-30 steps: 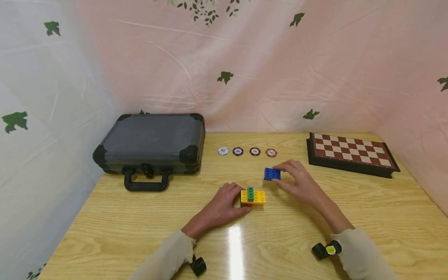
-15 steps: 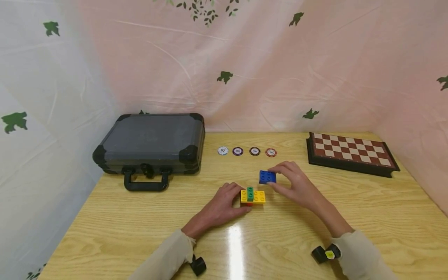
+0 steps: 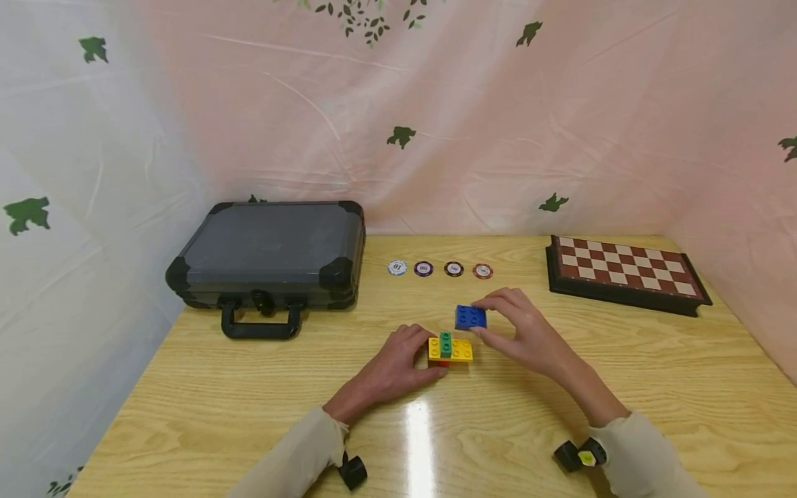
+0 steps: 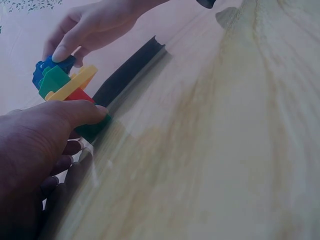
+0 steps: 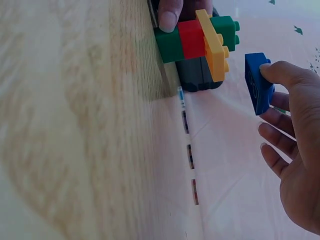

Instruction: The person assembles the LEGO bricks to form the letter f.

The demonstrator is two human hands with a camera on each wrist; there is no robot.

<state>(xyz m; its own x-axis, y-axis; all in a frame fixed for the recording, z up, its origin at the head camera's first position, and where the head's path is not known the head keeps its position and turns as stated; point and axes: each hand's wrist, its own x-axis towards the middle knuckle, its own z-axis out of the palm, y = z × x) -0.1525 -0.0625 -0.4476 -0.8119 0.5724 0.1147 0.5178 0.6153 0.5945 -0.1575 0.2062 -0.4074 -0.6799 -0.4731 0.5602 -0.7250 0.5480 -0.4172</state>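
My left hand [image 3: 398, 366] grips the base of a toy-brick stack standing on the table. From the bottom up, the stack has a green brick [image 5: 169, 46], a red brick [image 5: 192, 39], a flat yellow brick [image 3: 461, 351] and a small green brick [image 3: 445, 344] on its left part. Between thumb and fingertips, my right hand [image 3: 528, 328] pinches a blue brick [image 3: 470, 317]. In the right wrist view the blue brick is held above the stack, with a gap between them. Its studs face up in the head view. My left fingers partly hide the stack's base.
A dark grey case [image 3: 268, 242] with a black handle [image 3: 260, 332] lies at the back left. Several poker chips [image 3: 454, 269] form a row at the back of the wooden table [image 3: 218, 422]. At the back right lies a checkered board box [image 3: 629, 270]. Patterned cloth [image 3: 398, 90] hangs behind.
My right hand has moved left and slightly nearer with the blue brick, bringing it behind the stack's right part in the head view. My left hand and the stack have stayed put.
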